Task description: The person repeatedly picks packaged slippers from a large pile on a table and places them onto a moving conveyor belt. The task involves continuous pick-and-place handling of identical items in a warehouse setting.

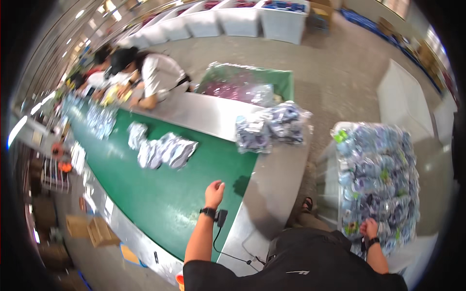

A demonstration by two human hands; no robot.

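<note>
My left hand (214,193) hangs over the green conveyor belt (160,203), its fingers loosely curled with nothing showing in them. At my right side, my right hand (369,227) is down at the clear plastic bags of light blue and dark items (381,182) that fill a white bin (327,189). Its fingers are bent inward against the bags; whether they grip one is hidden. On the belt ahead lie several clear bags with whitish-grey contents (167,150). Two clear bags of dark bluish items (272,127) rest on the metal table edge.
Along the far side of the belt, people in white tops (162,75) lean over it. A green bin (286,82) of bagged reddish goods stands beyond the metal ledge (204,111). White tubs (284,24) line the back. Open cardboard boxes (102,232) lie at left.
</note>
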